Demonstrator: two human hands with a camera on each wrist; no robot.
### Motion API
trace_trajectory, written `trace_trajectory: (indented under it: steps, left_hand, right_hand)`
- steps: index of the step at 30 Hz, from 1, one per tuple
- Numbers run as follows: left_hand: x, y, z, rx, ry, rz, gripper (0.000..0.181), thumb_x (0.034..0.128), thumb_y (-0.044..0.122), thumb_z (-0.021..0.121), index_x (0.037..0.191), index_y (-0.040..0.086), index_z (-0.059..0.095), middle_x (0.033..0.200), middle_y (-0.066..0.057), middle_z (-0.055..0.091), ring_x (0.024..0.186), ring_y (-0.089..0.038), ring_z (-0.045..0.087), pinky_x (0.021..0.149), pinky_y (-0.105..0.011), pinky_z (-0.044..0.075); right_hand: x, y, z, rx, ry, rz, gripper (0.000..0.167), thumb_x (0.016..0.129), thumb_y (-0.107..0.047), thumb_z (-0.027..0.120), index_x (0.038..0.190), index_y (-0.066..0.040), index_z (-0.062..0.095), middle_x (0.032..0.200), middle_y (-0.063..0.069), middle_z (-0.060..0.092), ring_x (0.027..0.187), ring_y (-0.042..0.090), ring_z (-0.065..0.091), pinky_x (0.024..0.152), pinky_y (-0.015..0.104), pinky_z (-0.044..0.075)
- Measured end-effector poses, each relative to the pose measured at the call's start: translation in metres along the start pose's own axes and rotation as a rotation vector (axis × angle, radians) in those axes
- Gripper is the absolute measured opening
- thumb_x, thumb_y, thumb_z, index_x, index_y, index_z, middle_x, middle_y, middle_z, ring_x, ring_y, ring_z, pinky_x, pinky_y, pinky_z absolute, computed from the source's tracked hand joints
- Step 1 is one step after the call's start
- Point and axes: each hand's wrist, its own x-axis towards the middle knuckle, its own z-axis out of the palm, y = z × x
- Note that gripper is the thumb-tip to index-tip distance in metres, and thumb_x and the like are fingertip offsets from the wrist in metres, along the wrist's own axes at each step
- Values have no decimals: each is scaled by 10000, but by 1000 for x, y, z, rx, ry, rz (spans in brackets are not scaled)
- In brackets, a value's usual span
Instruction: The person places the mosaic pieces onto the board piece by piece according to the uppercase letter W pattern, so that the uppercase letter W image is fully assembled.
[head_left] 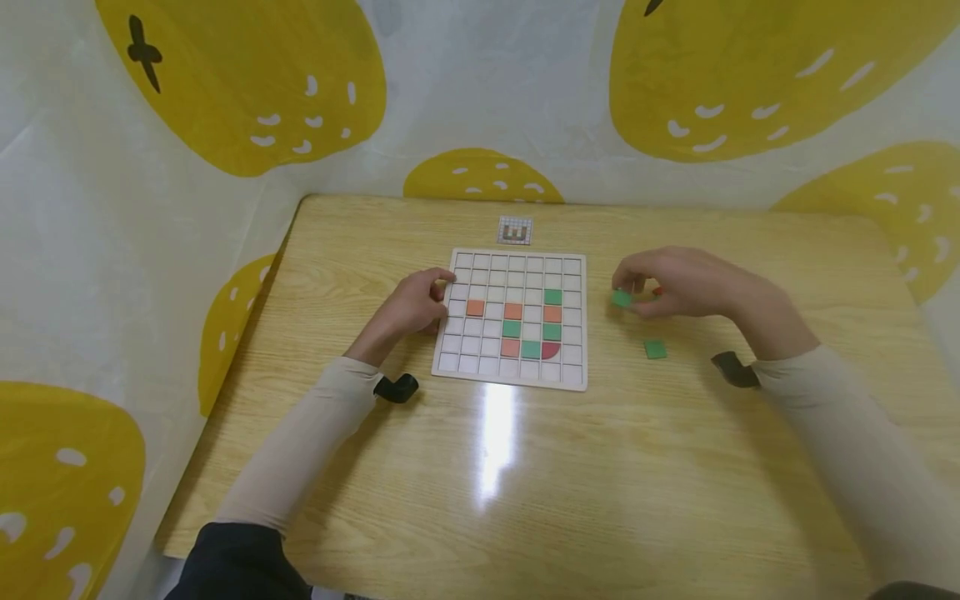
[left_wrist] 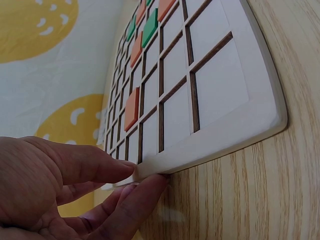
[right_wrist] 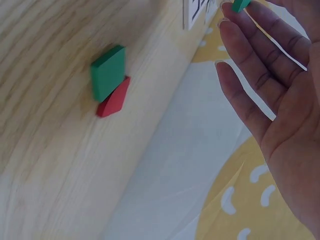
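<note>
A white grid board (head_left: 459,367) lies on the table with several orange and green square tiles and one red quarter-round tile (head_left: 551,351) in its cells. My left hand (head_left: 411,304) pinches the board's left edge; in the left wrist view the thumb lies on the rim and a finger touches the side. To the right of the board, my right hand (head_left: 678,282) holds a green square tile (head_left: 621,297) just above the table between thumb and fingertips. Another green square tile (head_left: 655,349) lies below that hand. A red tile (right_wrist: 115,99), mostly hidden by the hand in the head view, also lies there.
Beyond the board lies a small pattern card (head_left: 515,230) with a gridded figure. The wooden table (head_left: 390,492) meets a white cloth with yellow fruit prints (head_left: 480,100) at the back and left. Black wrist straps (head_left: 396,388) stick out near both sleeves.
</note>
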Motion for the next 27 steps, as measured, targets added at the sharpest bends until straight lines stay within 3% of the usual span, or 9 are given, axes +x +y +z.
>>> trace_trajectory:
  steps: [27]
  left_hand:
    - [0, 1, 1, 5, 0, -2, 650, 904, -91, 621, 1505, 95, 456, 1098, -156, 516, 879, -267, 547, 675, -331, 620]
  right_hand:
    - [34, -25, 5, 0, -3, -75, 220, 858, -157, 775, 1059, -199, 698, 959, -101, 687, 913, 148, 636, 788, 366, 530]
